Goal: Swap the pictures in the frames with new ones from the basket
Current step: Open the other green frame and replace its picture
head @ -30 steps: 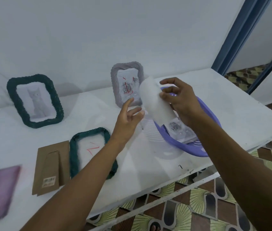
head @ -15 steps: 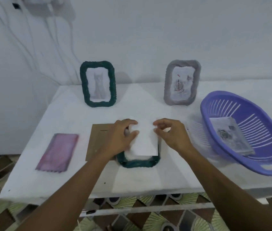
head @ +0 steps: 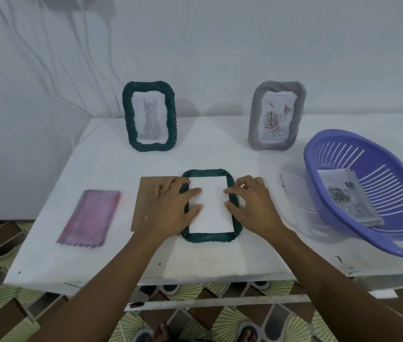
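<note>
A new picture (head: 211, 206) is pressed into the green frame (head: 207, 239) lying on the worktop (head: 195, 262) by spread fingers (head: 193, 192) of the left hand (head: 170, 209) and right hand (head: 253, 208); the backing board (head: 146, 201) is not yet refitted.

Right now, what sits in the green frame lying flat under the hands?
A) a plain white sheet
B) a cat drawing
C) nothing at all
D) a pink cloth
A: a plain white sheet fills the flat green frame, and the left hand and right hand press on its side edges.
</note>
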